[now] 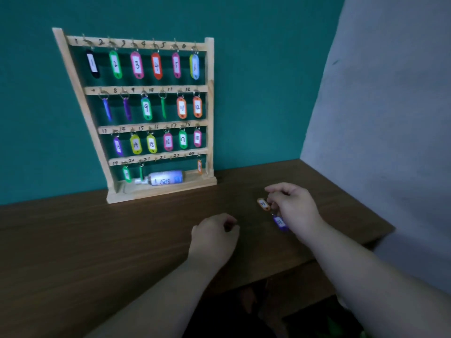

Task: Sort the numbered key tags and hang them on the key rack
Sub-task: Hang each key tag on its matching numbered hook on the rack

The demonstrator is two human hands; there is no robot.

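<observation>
At 10 o'clock stands the pale wooden key rack (158, 191), bottom hooks partly bare. Your left hand (214, 236) rests curled on the brown tabletop (97, 240); whether it hides anything, I cannot tell. At 3 o'clock your right hand (292, 206) pinches the orange numbered key tag (263, 203), probably to read it, with the purple numbered key tag (279, 222) just beside.

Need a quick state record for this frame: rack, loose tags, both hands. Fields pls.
rack: wooden key rack upright at the back of the table
bottom row: hooks 21, 22, 23 bare
loose tags: orange key tag and purple key tag, numbers blurred
right hand: pinches the orange key tag at its ring end; purple key tag just beneath it
left hand: fingers curled, on the table; contents unclear
rack base: small bottle lying on its side
</observation>
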